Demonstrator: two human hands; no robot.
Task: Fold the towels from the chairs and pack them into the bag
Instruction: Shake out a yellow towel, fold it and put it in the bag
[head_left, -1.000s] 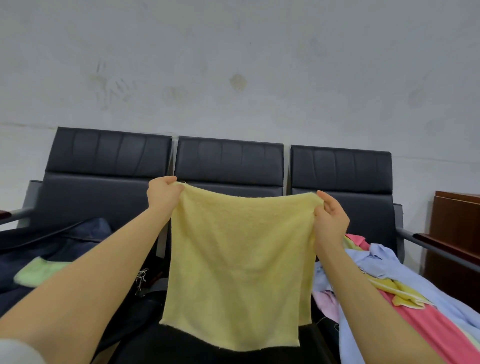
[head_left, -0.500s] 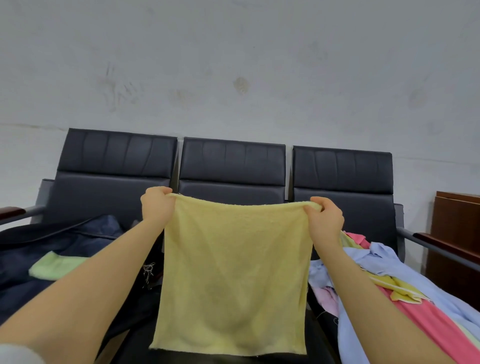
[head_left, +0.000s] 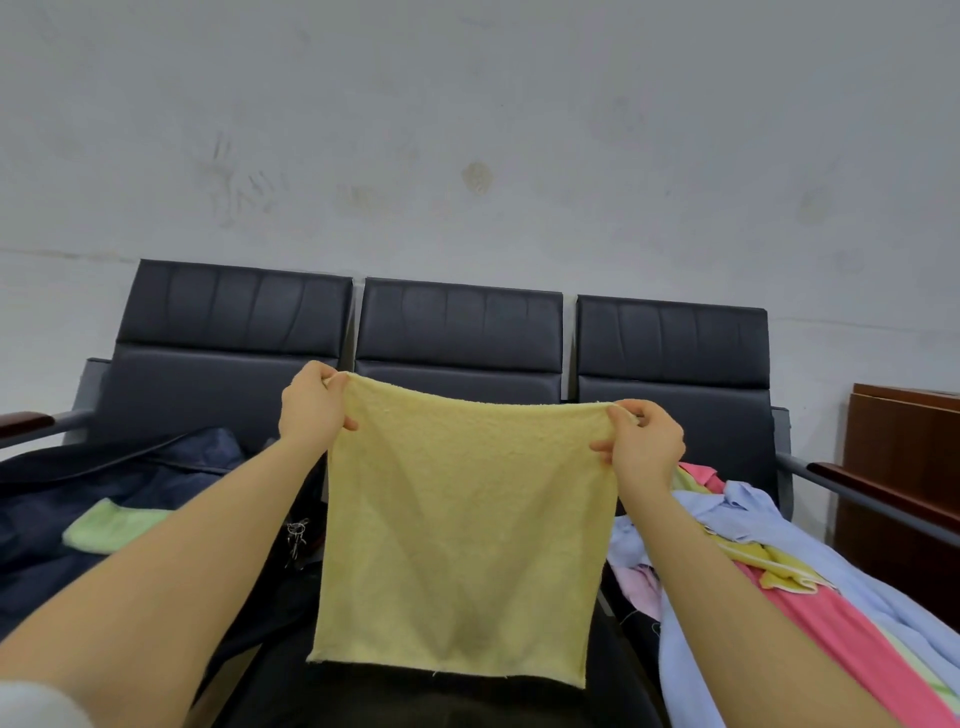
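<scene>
Fingers of the left hand (head_left: 311, 410) and right hand (head_left: 644, 447) pinch the top corners of the pale yellow square terry towel (head_left: 462, 525), which hangs flat below them. Bringing both pinched corners together evenly should give a clean halving fold.

Yellow towel (head_left: 462, 530): rough matt terry cloth. Chairs (head_left: 460, 332): smooth black leather-like padding, faint sheen. Cabinet (head_left: 904, 467): glossy wood.
</scene>
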